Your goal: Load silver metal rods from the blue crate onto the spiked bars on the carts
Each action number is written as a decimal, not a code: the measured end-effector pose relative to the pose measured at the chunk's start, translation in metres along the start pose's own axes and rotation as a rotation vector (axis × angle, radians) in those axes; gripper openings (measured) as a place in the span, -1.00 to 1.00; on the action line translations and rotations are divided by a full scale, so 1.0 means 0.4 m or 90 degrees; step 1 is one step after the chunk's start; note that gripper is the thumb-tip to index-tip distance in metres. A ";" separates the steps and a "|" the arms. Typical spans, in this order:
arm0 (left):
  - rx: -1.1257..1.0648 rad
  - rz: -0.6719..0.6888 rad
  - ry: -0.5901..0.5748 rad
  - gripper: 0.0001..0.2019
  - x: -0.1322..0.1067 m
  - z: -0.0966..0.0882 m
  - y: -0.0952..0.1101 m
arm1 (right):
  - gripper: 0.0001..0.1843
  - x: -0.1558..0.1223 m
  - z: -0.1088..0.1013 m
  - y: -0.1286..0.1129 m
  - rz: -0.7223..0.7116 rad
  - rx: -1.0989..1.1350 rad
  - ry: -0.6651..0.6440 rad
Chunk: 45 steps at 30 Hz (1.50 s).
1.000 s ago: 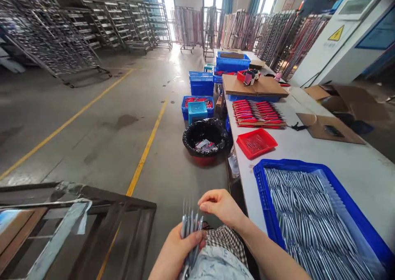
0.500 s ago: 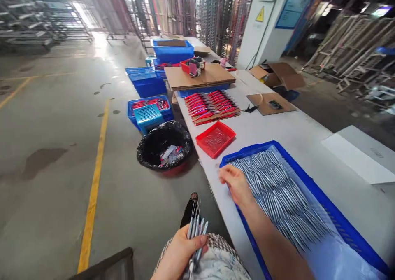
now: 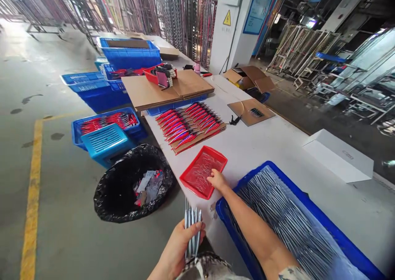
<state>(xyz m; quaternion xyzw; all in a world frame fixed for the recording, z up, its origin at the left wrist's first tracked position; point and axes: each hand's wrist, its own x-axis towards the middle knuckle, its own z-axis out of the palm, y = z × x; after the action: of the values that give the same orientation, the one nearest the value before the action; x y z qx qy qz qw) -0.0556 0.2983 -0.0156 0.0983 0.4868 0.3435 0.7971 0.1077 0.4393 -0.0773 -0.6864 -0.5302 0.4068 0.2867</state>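
My left hand is wrapped round several slender silver fishing lure bodies, held upright in a bunch above my lap. Thin wires stick up from the tops of some of them. My right hand reaches into the right side of a shallow red tray, its fingertips pressed together in a pinch. Thin clear or silvery wires lie scattered across the tray's bottom. Whether a wire is between those fingers is too small to tell. Under my right forearm stands a blue crate with rows of silver lure bodies.
Red and blue painted lures lie in two rows on cardboard behind the tray. A black-lined bin and a blue stool stand left of the table. A white box sits at the right; stacked cardboard lies farther back.
My right hand has moved from the blue crate's near corner to the red tray. The left hand still grips the silver lures. The whole view has turned to the right.
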 end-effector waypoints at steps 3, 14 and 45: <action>-0.004 -0.008 -0.028 -0.80 0.053 0.005 0.025 | -0.79 -0.042 -0.009 -0.013 0.033 0.053 -0.088; 0.117 -0.087 -0.053 -0.76 0.137 0.057 0.054 | -0.73 -0.088 -0.036 -0.061 0.169 0.455 -0.125; 0.205 -0.073 0.027 -0.78 0.228 0.022 -0.006 | -0.79 0.027 -0.073 0.000 0.089 0.113 0.034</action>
<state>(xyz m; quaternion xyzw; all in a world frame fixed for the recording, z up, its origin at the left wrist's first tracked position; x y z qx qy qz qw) -0.0205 0.3566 -0.0769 0.1896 0.5570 0.2171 0.7789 0.1340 0.4507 -0.0652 -0.7044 -0.4347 0.4528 0.3315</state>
